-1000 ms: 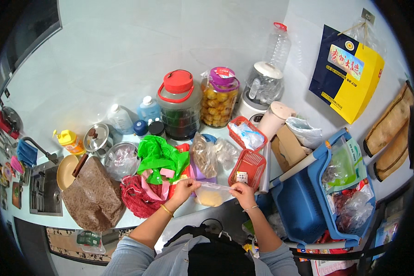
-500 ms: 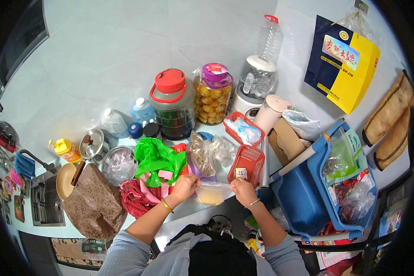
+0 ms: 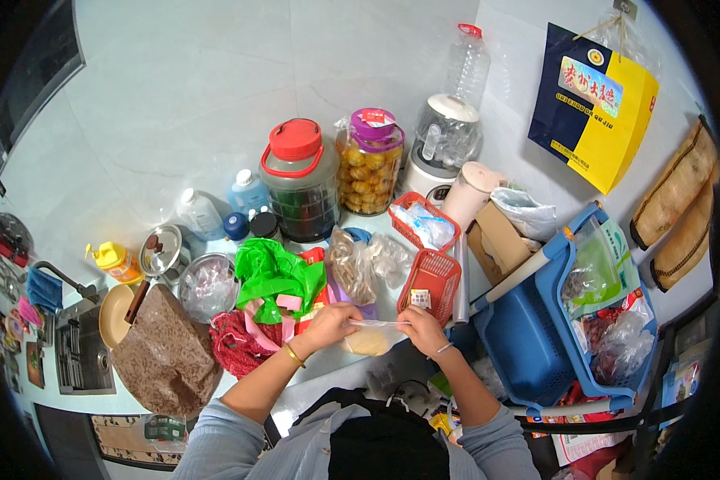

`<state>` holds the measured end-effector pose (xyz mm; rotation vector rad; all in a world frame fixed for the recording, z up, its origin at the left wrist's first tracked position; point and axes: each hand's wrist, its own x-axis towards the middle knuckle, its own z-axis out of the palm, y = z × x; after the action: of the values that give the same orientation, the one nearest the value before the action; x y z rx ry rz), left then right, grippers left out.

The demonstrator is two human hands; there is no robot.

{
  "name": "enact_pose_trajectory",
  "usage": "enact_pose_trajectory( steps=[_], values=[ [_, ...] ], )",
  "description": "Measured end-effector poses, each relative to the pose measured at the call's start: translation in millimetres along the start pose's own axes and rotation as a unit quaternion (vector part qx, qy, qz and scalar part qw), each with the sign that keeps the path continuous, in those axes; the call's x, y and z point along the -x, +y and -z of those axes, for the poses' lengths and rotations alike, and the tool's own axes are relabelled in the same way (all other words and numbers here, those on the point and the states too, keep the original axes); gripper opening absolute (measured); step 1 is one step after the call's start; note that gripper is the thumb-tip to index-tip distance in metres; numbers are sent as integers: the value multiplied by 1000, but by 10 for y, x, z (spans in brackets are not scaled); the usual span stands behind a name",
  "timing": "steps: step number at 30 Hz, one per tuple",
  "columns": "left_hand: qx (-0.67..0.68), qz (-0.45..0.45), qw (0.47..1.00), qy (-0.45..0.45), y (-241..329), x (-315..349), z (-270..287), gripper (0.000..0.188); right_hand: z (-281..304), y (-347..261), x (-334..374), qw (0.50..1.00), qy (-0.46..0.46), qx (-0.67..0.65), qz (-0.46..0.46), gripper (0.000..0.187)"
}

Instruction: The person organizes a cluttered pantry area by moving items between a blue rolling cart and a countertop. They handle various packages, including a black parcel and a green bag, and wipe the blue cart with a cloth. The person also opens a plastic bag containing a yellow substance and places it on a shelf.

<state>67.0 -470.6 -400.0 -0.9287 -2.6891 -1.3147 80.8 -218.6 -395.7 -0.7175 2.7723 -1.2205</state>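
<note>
Head view: left hand [image 3: 330, 326] and right hand [image 3: 424, 330], each grip pinched on the top edge of a clear bag [image 3: 374, 331], pale contents [image 3: 367, 345] low inside. Bag at bench [image 3: 326, 359] front edge, near red basket [image 3: 435, 270].

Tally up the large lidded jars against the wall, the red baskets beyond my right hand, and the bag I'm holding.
Large jars: 2, red-lidded jar and purple-lidded jar
Red baskets: 2, upper basket and lower basket
Held clear bag: 1
Total: 5
</note>
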Motion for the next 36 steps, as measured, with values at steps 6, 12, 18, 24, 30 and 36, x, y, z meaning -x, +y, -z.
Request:
enact_pose_trajectory(
  steps=[6,12,18,24,30,36],
  values=[
    [-42,6,999,-3,-16,-24,-106,11,15,-77,4,1000,-1,3,27,12],
    [-145,-12,989,15,-3,-61,-119,8,-54,-168,-10,992,21,108,54,9],
    [-126,-38,991,33,153,-89,-155,10,-44,-125,14,998,15,53,21,9],
    [-120,-22,992,17,104,-92,-253,8,-78,-218,-12,999,25,26,40,11],
    [-124,-39,991,34,163,-127,-277,6,-205,-183,-42,996,48,54,52,10],
    [-117,-4,993,18,254,-139,-297,7,-239,-223,-46,996,71,32,48,8]
  ],
)
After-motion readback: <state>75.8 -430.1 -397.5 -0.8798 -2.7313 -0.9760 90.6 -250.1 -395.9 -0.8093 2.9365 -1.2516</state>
